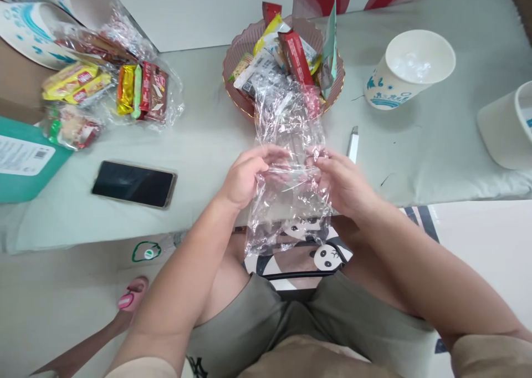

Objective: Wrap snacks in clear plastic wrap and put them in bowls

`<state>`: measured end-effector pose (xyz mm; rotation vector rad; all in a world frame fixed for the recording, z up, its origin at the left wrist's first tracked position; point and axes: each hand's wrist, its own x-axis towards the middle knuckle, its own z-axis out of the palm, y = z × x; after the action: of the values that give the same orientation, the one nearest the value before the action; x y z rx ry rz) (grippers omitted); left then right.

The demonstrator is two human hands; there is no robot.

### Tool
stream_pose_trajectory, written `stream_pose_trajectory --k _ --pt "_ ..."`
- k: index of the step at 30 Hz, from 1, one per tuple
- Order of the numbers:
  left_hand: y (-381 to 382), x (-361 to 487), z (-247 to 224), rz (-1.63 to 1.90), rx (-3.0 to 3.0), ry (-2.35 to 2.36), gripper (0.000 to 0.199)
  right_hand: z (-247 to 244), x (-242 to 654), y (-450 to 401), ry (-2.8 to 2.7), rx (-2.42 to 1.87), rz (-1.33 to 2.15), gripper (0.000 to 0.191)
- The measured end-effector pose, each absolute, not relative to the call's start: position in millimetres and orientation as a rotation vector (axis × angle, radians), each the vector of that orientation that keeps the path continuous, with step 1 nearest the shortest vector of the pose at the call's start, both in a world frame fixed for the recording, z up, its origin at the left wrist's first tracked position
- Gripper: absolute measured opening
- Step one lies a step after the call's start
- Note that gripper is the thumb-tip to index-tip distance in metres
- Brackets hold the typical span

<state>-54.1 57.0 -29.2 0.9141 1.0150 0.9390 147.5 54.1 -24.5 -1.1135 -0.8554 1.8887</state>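
A crumpled clear plastic bag hangs between my hands at the table's front edge, its upper end lying over the front of the snack bowl. My left hand pinches the bag's left side, thumb toward the fingers. At its right side, my right hand grips the plastic the same way; some fingertips show blurred through the film. Just beyond them stands a pink ribbed bowl with a gold rim, filled with wrapped snacks, among them a red packet.
A phone lies left of my hands, with bagged snacks behind it and a teal box far left. Right are a white cutter, a paper cup and a white container. Someone's foot in a pink slipper shows below.
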Motion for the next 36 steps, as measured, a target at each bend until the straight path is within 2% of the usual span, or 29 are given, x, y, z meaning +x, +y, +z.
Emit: stream_pose_trajectory --k 3,6,9,13,16,18,20,22,24,26,29,30,31,33,34,36 --pt "56 -54 -26 0.895 0.986 1.043 0.035 -26 148 53 -1.078 -1.163 1.983 0.033" --pt "54 -60 -25 0.810 1.069 1.122 0.034 -27 151 53 -1.250 -1.226 1.873 0.029" --pt "52 -67 -25 0.749 1.075 1.111 0.033 -31 154 54 -1.284 -1.175 1.758 0.034" --pt "52 -74 -29 0.834 1.083 1.096 0.018 -41 159 56 -1.435 -1.009 1.554 0.012" --pt "55 -78 -33 0.911 1.187 1.105 0.015 -43 165 58 -1.639 -0.895 1.367 0.021" --pt "58 -80 -35 0.951 1.247 1.091 0.022 -41 168 59 -1.756 -0.820 1.235 0.023" --pt "59 -80 -37 0.994 1.277 1.080 0.036 -40 169 59 -1.801 -0.768 1.155 0.037" --pt "59 -77 -39 1.016 1.333 1.108 0.035 -40 167 58 -1.804 -0.822 1.120 0.049" --pt "57 -73 -40 0.993 1.395 1.153 0.023 -42 162 58 -1.792 -0.963 1.070 0.039" --pt "56 -70 -41 0.983 1.386 1.155 0.031 -45 157 58 -1.710 -1.081 1.075 0.017" --pt "56 -67 -42 1.075 1.279 1.087 0.058 -46 153 58 -1.503 -1.128 1.336 0.061" --pt "56 -68 -42 1.124 1.243 1.061 0.068 -44 153 58 -1.452 -1.148 1.437 0.067" --pt "56 -68 -41 1.155 1.203 1.036 0.076 -41 153 59 -1.430 -1.179 1.513 0.063" --pt "57 -69 -39 1.108 1.129 0.996 0.075 -35 153 59 -1.416 -1.254 1.541 0.036" --pt "57 -69 -37 1.029 1.108 0.992 0.065 -32 154 59 -1.407 -1.272 1.507 0.027" --pt "57 -67 -34 0.873 1.083 1.029 0.039 -28 155 60 -1.381 -1.251 1.442 0.025"
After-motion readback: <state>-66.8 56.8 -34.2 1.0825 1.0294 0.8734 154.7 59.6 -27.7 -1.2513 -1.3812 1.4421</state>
